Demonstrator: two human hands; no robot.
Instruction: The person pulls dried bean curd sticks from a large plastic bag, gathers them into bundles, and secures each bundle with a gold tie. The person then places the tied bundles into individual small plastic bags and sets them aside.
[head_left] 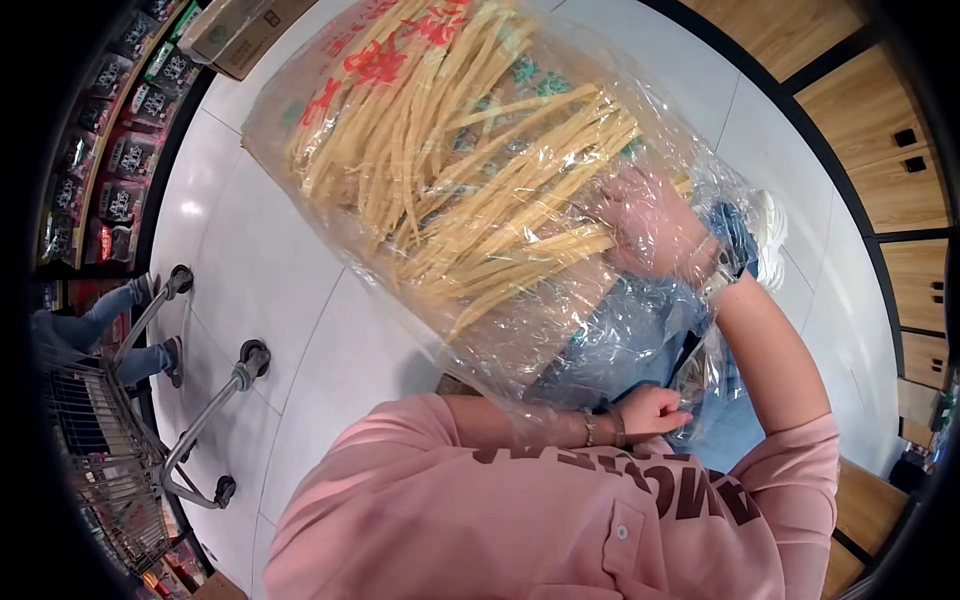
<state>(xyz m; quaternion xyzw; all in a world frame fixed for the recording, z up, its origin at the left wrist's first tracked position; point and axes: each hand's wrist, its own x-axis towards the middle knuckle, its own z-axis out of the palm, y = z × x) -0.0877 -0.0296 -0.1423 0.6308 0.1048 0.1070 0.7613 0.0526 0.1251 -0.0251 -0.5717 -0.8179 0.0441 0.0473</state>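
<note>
A large clear plastic bag [510,365] with red and green print lies across the floor in front of me. Inside it are many long, pale yellow dried tofu sticks [500,215]. My right hand [655,225] reaches into the bag, its fingers curled on the stick ends; shiny plastic partly veils them. A watch [725,275] is on that wrist. Close to my body, my left hand [648,412] is closed at the bag's near edge, gathering loose plastic beside my knees. Two bands [605,428] circle the left wrist.
A metal shopping cart [110,460] stands at left, with another person's legs [125,325] beside it. Shelves of packaged goods [125,155] line the left. A cardboard box [240,40] sits at the upper left. Wooden cabinets [870,130] run along the right.
</note>
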